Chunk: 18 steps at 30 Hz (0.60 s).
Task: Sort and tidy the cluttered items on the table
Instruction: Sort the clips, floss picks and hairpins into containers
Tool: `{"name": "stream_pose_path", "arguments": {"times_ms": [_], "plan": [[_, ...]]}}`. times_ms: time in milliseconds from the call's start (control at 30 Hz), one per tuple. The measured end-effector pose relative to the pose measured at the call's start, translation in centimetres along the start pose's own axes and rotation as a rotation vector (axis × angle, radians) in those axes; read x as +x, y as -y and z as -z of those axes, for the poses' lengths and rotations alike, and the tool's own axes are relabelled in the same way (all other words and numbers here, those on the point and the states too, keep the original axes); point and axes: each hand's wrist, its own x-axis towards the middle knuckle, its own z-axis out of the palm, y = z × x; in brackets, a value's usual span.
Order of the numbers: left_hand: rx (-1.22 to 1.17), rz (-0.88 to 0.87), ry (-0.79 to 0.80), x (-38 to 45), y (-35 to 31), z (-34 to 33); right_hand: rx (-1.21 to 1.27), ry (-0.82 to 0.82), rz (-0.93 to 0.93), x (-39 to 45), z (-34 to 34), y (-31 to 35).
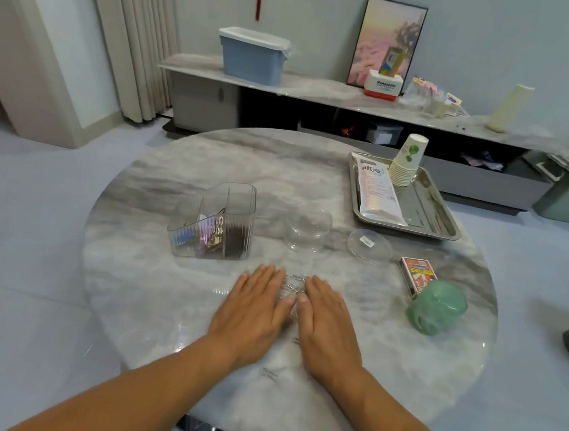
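Note:
On the round marble table [152, 293], my left hand [254, 305] and my right hand [327, 318] lie flat, side by side, fingers straight. Between them sits a small heap of silver paper clips [294, 285], which both hands touch at their inner edges. A few stray clips [268, 373] lie nearer me, by my wrists. Behind the hands stands a clear divided organiser [213, 226] with clips and small items in it. To its right are a clear round jar [307, 229] and its clear lid [370, 246].
A steel tray [438, 215] at the back right holds a white packet [378, 192] and a stack of paper cups [407, 160]. A red card box [417, 273] and a green roll of bags [436, 307] lie at the right. A low cabinet stands behind the table.

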Motion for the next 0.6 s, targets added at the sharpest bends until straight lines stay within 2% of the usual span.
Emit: {"name": "stream_pose_path", "arguments": {"times_ms": [67, 133, 200, 267, 367, 467, 533, 600], "plan": [[-0.046, -0.091, 0.036, 0.0, -0.1, 0.2, 0.084, 0.048, 0.092, -0.2, 0.1, 0.7], [-0.241, -0.122, 0.057, -0.2, 0.2, 0.9, 0.252, 0.089, 0.115, -0.3, 0.7, 1.2], [-0.427, -0.071, 0.030, 0.2, 0.7, 1.5, 0.376, -0.004, 0.060, 0.4, 1.7, 0.9], [-0.409, -0.029, -0.020, 1.1, 0.7, 1.6, 0.370, -0.092, -0.033, 1.9, 2.8, -0.1], [-0.242, -0.096, 0.062, 1.7, -0.2, 1.2, 0.252, 0.003, -0.064, 3.7, 3.6, -1.6], [-0.279, -0.223, 0.103, 1.1, -0.5, 0.8, 0.116, 0.089, 0.025, 4.2, 3.2, -2.3], [-0.493, -0.200, 0.090, 0.7, -0.3, 1.0, 0.079, 0.119, 0.088, 3.8, 3.1, -2.4], [-0.803, -0.105, 0.021, 0.4, -0.5, 1.0, 0.076, 0.139, 0.143, 3.0, 3.1, -2.5]]}}
